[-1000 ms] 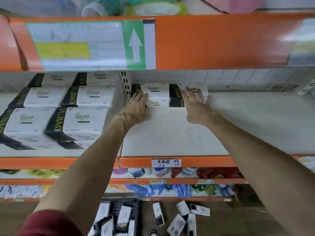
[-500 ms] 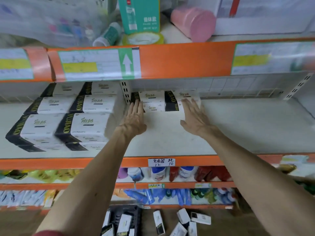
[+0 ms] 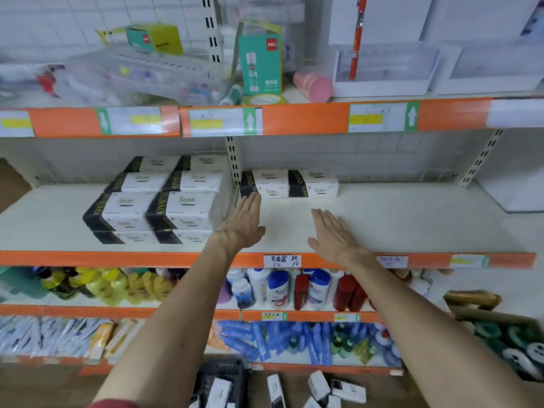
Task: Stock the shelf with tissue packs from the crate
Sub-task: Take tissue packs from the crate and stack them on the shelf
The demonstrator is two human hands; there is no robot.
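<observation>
hands: left hand [image 3: 243,223], right hand [image 3: 334,237] flat, fingers straight, holding nothing | packs [image 3: 290,184]: two at shelf [image 3: 397,219] back, frame centre; more in crate [image 3: 220,381], bottom centre | risk: treading on loose packs [image 3: 323,387] on floor when bending to crate

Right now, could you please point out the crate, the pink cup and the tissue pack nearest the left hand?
crate [image 3: 221,373]: head view, black wall at the bottom edge.
pink cup [image 3: 312,84]: head view, middle of its side.
tissue pack [image 3: 271,184]: head view, white front face.
</observation>
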